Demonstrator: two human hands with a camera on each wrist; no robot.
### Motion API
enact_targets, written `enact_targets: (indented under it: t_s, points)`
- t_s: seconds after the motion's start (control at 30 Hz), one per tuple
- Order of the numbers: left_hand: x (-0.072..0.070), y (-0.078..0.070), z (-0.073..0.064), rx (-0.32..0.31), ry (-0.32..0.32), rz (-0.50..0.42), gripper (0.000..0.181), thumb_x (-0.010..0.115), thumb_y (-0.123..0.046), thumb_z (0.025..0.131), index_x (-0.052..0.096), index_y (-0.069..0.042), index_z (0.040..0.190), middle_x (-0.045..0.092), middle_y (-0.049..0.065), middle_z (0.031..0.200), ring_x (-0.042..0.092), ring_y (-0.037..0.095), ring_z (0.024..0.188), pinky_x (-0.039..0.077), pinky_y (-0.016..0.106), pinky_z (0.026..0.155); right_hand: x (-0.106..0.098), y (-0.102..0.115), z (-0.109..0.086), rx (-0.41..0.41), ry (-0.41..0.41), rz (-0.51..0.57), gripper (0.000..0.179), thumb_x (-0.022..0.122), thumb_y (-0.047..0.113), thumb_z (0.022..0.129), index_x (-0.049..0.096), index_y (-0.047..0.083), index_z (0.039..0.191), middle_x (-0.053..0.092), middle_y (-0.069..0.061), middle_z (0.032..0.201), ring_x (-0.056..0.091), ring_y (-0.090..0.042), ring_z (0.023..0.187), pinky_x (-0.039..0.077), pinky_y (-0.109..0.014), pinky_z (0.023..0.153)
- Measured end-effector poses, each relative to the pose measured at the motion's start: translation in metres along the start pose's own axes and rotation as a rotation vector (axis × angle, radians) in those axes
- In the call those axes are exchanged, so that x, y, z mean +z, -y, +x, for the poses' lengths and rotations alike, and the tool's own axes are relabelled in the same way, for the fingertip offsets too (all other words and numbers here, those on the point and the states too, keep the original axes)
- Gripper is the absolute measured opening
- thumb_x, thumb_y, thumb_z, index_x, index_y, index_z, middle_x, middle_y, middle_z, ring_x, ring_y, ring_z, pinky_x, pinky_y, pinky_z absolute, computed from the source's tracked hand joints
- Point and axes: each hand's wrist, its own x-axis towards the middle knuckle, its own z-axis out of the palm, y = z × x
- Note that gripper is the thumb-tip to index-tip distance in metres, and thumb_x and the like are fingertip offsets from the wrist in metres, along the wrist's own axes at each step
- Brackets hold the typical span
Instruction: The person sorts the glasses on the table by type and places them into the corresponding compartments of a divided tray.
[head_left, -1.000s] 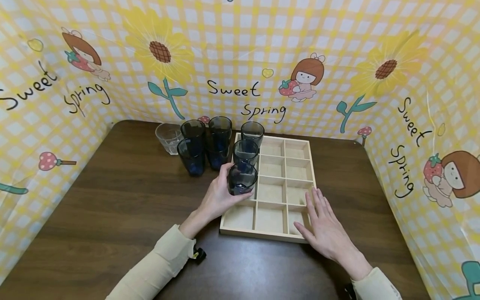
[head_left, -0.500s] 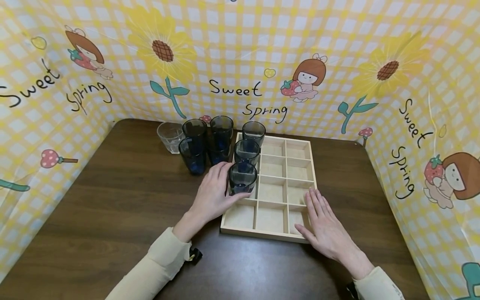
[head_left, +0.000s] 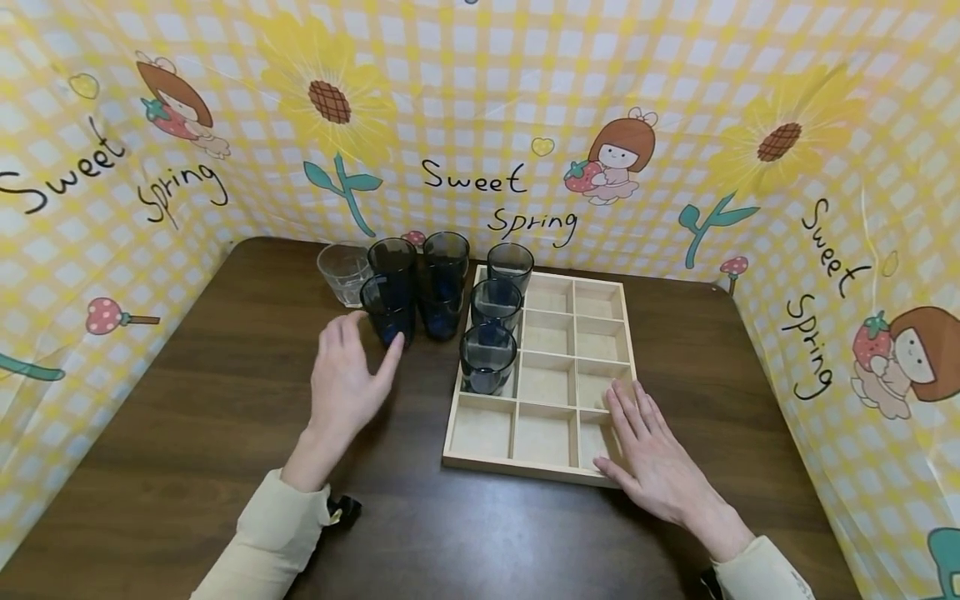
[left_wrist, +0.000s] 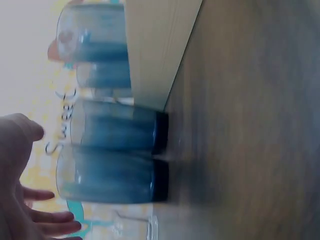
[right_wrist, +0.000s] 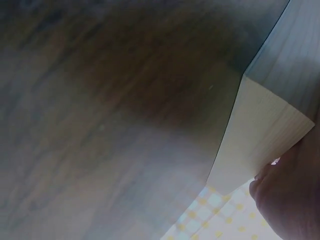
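Note:
My left hand (head_left: 348, 375), thumb and fingers spread apart, is beside the nearest standing dark blue glass (head_left: 390, 312). In the left wrist view, a gap shows between the fingers (left_wrist: 55, 217) and the blue glass (left_wrist: 110, 175). My right hand (head_left: 656, 450) lies flat with straight fingers over the near right corner of the divided wooden box (head_left: 540, 468). Three blue glasses stand upright in the box's left column: a near one (head_left: 487, 362), a middle one (head_left: 497, 304) and a far one (head_left: 512, 265). The right wrist view shows that hand (right_wrist: 290, 195) at the box's edge.
More dark blue glasses (head_left: 446, 258) stand close together on the brown table (head_left: 225, 400), left of the box. A clear glass (head_left: 343, 275) stands at their far left. A yellow checked cloth (head_left: 465, 108) hangs behind and along both sides.
My left hand has let go of the near glass in the box's left column and moved left to the glasses on the table. The right hand has stayed on the box.

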Motion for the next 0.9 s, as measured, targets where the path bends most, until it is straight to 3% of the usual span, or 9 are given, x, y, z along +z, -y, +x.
enact_targets:
  t_s: [0.1,0.27,0.43,0.63,0.77,0.9]
  points:
    - [-0.002,0.009,0.006,-0.054,0.008,-0.005,0.077,0.07,-0.046,0.105,0.046,0.008,0.153,0.054,0.035,0.144,0.053,0.052,0.133,0.052,0.066,0.106,0.0,0.0,-0.002,-0.01,-0.012,-0.002,0.091,0.046,0.063,0.112,0.031,-0.007,0.168,0.035,-0.03,0.175,0.028,-0.055,0.163,-0.01,-0.027,0.139]
    - [0.002,0.016,0.014,-0.133,0.092,-0.043,0.087,0.069,-0.047,0.106,0.034,0.008,0.163,0.047,0.035,0.156,0.047,0.052,0.144,0.048,0.067,0.115,0.001,0.0,-0.003,-0.005,-0.019,-0.004,0.093,0.045,0.066,0.112,0.031,-0.007,0.168,0.036,-0.03,0.175,0.027,-0.054,0.164,-0.01,-0.028,0.139]
    - [0.009,0.016,0.018,-0.156,0.118,-0.057,0.093,0.071,-0.05,0.103,0.03,0.003,0.168,0.045,0.033,0.16,0.046,0.051,0.148,0.049,0.07,0.114,0.001,0.002,-0.004,0.006,-0.01,0.008,0.095,0.048,0.067,0.11,0.031,-0.006,0.169,0.035,-0.03,0.175,0.025,-0.053,0.165,-0.012,-0.027,0.138]
    - [0.018,0.019,0.023,-0.164,0.108,-0.1,0.101,0.077,-0.047,0.099,0.025,0.002,0.171,0.043,0.034,0.163,0.044,0.051,0.151,0.043,0.067,0.123,0.001,0.002,-0.003,0.017,-0.005,0.016,0.096,0.05,0.067,0.109,0.032,-0.006,0.168,0.035,-0.029,0.175,0.024,-0.052,0.166,-0.013,-0.026,0.138]
    - [0.03,0.028,0.027,-0.163,0.098,-0.175,0.105,0.082,-0.044,0.096,0.023,0.0,0.171,0.04,0.033,0.167,0.041,0.051,0.155,0.037,0.066,0.128,0.001,0.002,-0.002,0.025,0.002,0.023,0.096,0.051,0.066,0.109,0.031,-0.006,0.169,0.034,-0.029,0.176,0.023,-0.052,0.167,-0.013,-0.025,0.137]
    - [0.064,0.061,0.033,-0.133,0.063,-0.207,0.114,0.082,-0.056,0.093,0.019,-0.007,0.174,0.039,0.031,0.169,0.042,0.051,0.155,0.037,0.067,0.127,0.001,0.003,-0.001,0.029,0.003,0.02,0.096,0.052,0.066,0.109,0.032,-0.006,0.169,0.035,-0.028,0.176,0.024,-0.052,0.166,-0.012,-0.025,0.138]
